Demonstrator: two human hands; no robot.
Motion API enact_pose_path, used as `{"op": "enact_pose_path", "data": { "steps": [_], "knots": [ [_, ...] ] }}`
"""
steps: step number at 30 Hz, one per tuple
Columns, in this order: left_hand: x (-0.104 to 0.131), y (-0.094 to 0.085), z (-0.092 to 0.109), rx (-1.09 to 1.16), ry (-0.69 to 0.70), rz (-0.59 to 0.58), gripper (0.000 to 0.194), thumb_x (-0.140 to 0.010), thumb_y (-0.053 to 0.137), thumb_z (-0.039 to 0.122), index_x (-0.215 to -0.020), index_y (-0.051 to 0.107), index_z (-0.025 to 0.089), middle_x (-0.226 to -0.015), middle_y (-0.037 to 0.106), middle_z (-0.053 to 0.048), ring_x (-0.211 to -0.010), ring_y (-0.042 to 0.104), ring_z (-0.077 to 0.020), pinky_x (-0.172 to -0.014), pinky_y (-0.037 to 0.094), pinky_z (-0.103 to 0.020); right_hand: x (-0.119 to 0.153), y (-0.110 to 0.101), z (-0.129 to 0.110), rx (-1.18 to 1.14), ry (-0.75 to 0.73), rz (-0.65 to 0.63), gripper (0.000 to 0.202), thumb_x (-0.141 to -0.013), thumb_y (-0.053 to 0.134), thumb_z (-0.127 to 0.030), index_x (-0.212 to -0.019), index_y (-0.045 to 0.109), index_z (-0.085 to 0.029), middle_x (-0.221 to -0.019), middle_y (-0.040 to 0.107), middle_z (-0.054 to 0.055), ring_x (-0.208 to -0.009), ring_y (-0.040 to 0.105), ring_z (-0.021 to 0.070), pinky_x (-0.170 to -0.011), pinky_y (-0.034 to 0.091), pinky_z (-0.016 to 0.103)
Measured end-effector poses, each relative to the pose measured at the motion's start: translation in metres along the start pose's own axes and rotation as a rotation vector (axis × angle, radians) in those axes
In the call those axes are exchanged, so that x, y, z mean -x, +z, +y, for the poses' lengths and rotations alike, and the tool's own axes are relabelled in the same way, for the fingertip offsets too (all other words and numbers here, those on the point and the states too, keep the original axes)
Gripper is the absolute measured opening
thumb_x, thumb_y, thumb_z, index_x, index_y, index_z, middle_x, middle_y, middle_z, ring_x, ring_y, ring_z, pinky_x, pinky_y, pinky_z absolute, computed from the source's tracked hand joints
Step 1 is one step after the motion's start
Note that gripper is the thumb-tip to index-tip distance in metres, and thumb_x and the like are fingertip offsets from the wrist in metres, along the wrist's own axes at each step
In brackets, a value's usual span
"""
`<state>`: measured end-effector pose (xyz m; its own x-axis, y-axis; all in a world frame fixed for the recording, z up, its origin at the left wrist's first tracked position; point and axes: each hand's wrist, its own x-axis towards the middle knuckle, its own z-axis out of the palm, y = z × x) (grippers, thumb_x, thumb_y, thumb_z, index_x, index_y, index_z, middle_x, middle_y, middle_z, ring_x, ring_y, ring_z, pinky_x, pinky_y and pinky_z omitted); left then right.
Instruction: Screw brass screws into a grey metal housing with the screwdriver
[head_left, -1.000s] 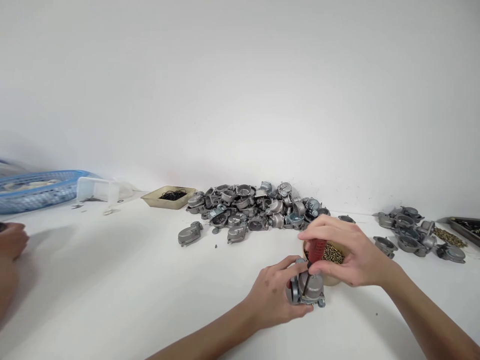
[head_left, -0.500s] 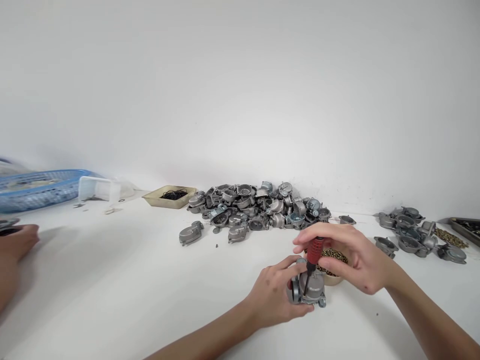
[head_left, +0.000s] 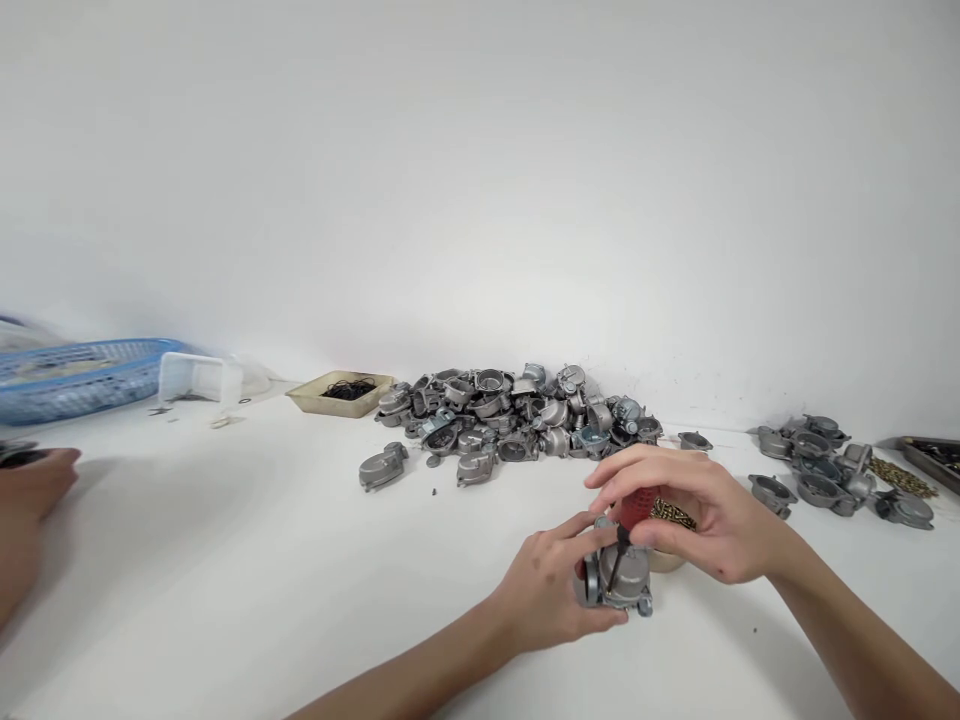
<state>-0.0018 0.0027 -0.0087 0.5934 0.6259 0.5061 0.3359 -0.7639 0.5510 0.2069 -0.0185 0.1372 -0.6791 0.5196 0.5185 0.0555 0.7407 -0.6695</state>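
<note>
Left hand (head_left: pixel 551 590) is closed around a small cast-metal housing (head_left: pixel 619 578), which stands on the white worktop (head_left: pixel 262 560) near the front edge, just in front of a shallow bowl of brass screws (head_left: pixel 673 520). Fingers wrap its left side and back; thumb lies along the near face.

Right hand (head_left: pixel 701 515) is pinched on the red handle of a small screwdriver (head_left: pixel 636 508). The dark shaft slants down and left into the top of the housing. The tip itself is hidden by the casting.

Handling, judged from appearance:
- Housing looks like die-cast alloy: rigid, fairly dense for its bulk, not fragile.
- Surface is smooth grey with lugs and a flange. A bare grip may slide on the flat faces, so the lugs and rim are the better purchase.
- Best hold is across the body from the side, as the left hand does, leaving the top open for the tool.
- Screwdriver is light and thin; the ribbed handle suits a fingertip twist.

Surroundings: a pile of similar grey castings (head_left: pixel 517 420) lies behind, well apart from the hands. A smaller group of castings (head_left: pixel 817 470) sits to the right. A beige tray of black rings (head_left: pixel 341 392) and a blue basket (head_left: pixel 71 375) are at far left. Another person's hand (head_left: pixel 30 490) rests at the left edge.
</note>
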Motion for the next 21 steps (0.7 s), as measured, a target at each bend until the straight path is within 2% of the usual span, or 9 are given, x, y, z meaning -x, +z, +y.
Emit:
{"op": "enact_pose_path", "data": {
  "steps": [2,5,8,10,12,14,17,19,21],
  "knots": [
    [0.0001,0.0005,-0.0008,0.006,0.015,0.003,0.067,-0.073,0.086,0.046,-0.133,0.060,0.031,-0.129,0.068,-0.003,-0.084,0.072,-0.0215,-0.071,0.060,-0.033,0.0002,-0.0019,0.0003,-0.205,-0.023,-0.087,0.025,-0.108,0.056,-0.025,-0.132,0.064,-0.021,-0.129,0.063,0.015,-0.106,0.066,0.0227,-0.087,0.060,0.038],
    [0.0001,0.0013,-0.0008,-0.001,0.012,0.018,0.068,-0.071,0.089,0.046,-0.132,0.061,0.031,-0.120,0.071,-0.002,-0.086,0.073,-0.0231,-0.071,0.060,-0.033,0.0018,-0.0039,0.0043,-0.280,-0.014,-0.087,0.020,-0.106,0.059,-0.019,-0.124,0.068,-0.020,-0.112,0.071,0.012,-0.101,0.068,0.0226,-0.082,0.060,0.035],
    [-0.0001,0.0015,-0.0005,-0.021,0.003,0.024,0.072,-0.066,0.093,0.047,-0.130,0.062,0.031,-0.121,0.070,-0.004,-0.081,0.072,-0.0223,-0.066,0.059,-0.032,0.0030,-0.0026,0.0066,-0.096,0.032,0.038,0.015,-0.100,0.071,-0.019,-0.114,0.070,-0.019,-0.096,0.073,0.008,-0.083,0.070,0.0191,-0.068,0.059,0.028],
    [-0.0001,0.0014,-0.0007,-0.042,0.017,0.039,0.077,-0.065,0.094,0.049,-0.132,0.061,0.034,-0.125,0.069,-0.004,-0.078,0.072,-0.0213,-0.065,0.059,-0.032,0.0028,-0.0009,0.0055,0.106,0.024,0.141,0.016,-0.094,0.079,-0.023,-0.107,0.070,-0.020,-0.087,0.073,0.004,-0.069,0.066,0.0160,-0.061,0.057,0.026],
    [0.0002,0.0017,-0.0015,-0.056,0.039,0.054,0.079,-0.065,0.094,0.053,-0.134,0.059,0.036,-0.126,0.068,-0.004,-0.077,0.072,-0.0208,-0.065,0.060,-0.032,0.0022,0.0002,0.0029,0.255,0.013,0.189,0.017,-0.092,0.082,-0.027,-0.103,0.070,-0.021,-0.083,0.072,0.001,-0.063,0.063,0.0141,-0.059,0.055,0.025],
    [0.0009,0.0026,-0.0033,-0.057,0.059,0.071,0.077,-0.068,0.091,0.057,-0.134,0.058,0.036,-0.127,0.068,-0.004,-0.078,0.072,-0.0209,-0.066,0.060,-0.032,0.0014,-0.0001,0.0001,0.289,-0.009,0.159,0.018,-0.095,0.079,-0.029,-0.109,0.070,-0.022,-0.085,0.072,0.001,-0.067,0.065,0.0145,-0.064,0.056,0.026],
    [0.0025,0.0047,-0.0071,-0.061,0.073,0.069,0.074,-0.073,0.085,0.063,-0.135,0.058,0.033,-0.132,0.066,-0.007,-0.083,0.073,-0.0220,-0.069,0.062,-0.033,0.0007,-0.0021,-0.0020,0.159,-0.032,0.038,0.023,-0.105,0.063,-0.028,-0.127,0.066,-0.021,-0.105,0.073,0.007,-0.091,0.071,0.0200,-0.079,0.060,0.031],
    [0.0030,0.0059,-0.0090,-0.066,0.076,0.067,0.073,-0.074,0.083,0.065,-0.134,0.058,0.030,-0.132,0.066,-0.009,-0.084,0.073,-0.0225,-0.070,0.062,-0.034,0.0006,-0.0033,-0.0010,0.035,-0.031,-0.028,0.026,-0.106,0.057,-0.025,-0.131,0.064,-0.021,-0.112,0.072,0.010,-0.096,0.071,0.0222,-0.078,0.062,0.032],
    [0.0027,0.0063,-0.0094,-0.066,0.088,0.086,0.072,-0.074,0.082,0.066,-0.132,0.059,0.029,-0.126,0.068,-0.008,-0.084,0.074,-0.0233,-0.070,0.062,-0.034,0.0011,-0.0037,0.0013,-0.027,-0.025,-0.025,0.023,-0.104,0.061,-0.024,-0.127,0.066,-0.021,-0.106,0.073,0.009,-0.087,0.072,0.0206,-0.070,0.062,0.029]
  ]
}}
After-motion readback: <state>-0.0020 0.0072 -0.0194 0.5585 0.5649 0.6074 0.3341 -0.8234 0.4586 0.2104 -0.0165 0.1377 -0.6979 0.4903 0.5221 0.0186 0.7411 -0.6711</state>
